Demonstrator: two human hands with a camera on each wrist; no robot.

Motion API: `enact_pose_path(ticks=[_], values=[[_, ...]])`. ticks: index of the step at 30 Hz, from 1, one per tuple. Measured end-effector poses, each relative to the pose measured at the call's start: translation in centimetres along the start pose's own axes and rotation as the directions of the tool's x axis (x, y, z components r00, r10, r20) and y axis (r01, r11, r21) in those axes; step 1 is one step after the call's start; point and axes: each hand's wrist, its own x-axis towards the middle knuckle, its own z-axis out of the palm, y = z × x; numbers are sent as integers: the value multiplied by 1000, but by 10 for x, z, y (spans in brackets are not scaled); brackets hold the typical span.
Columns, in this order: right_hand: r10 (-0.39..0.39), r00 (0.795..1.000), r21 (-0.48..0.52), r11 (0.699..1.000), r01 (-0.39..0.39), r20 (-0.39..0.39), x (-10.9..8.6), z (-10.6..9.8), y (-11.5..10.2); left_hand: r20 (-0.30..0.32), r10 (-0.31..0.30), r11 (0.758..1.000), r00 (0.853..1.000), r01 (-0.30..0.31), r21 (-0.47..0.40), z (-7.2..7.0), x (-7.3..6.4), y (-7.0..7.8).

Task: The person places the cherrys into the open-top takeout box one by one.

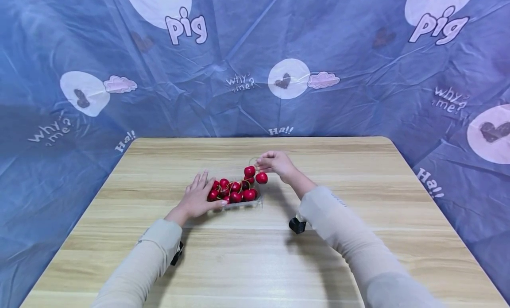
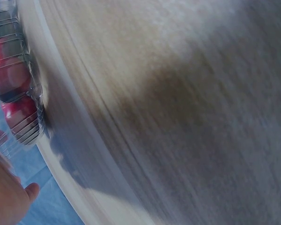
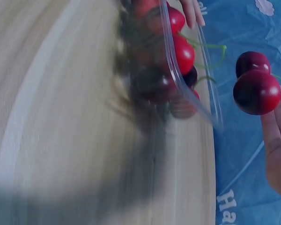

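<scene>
A clear plastic box (image 1: pixel 243 204) full of red cherries (image 1: pixel 235 186) with green stems stands on the table. My left hand (image 1: pixel 197 199) rests at its left end, fingers spread toward the far side and thumb along the near rim. Thumb and fingers of my right hand (image 1: pixel 278 164) pinch the stems of two cherries beyond the box's right end. One dangling cherry (image 1: pixel 261 178) hangs just outside the rim, the other overlaps the box in the head view. In the right wrist view this dark red pair (image 3: pixel 257 91) hangs apart from the box's rim (image 3: pixel 171 51).
The wooden table (image 1: pixel 247 255) reaches back to a blue printed cloth (image 1: pixel 239 104), which hangs behind it and along both sides. A black wrist camera (image 1: pixel 297 225) sits under the right sleeve, another (image 1: pixel 177 254) by the left cuff.
</scene>
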Motion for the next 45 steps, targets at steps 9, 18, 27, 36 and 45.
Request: enact_pose_path(ticks=[9,18,27,36,45], values=[[34,999,59,998,-32,-27,4,24,7,6,-5,1000,1000,5,0,-1,-1,0],[42,995,96,995,-33,-91,8,38,8,3,-2,1000,1000,2,-3,-1,-1,0],[54,993,161,986,-36,-109,10,47,8,7,-2,1000,1000,2,-7,-2,-1,0],[99,986,96,992,-87,-135,14,49,16,8,-6,1000,1000,6,-7,-2,-1,0],[130,979,21,991,-129,-157,21,44,23,12,-9,1000,1000,9,5,0,1,-2]])
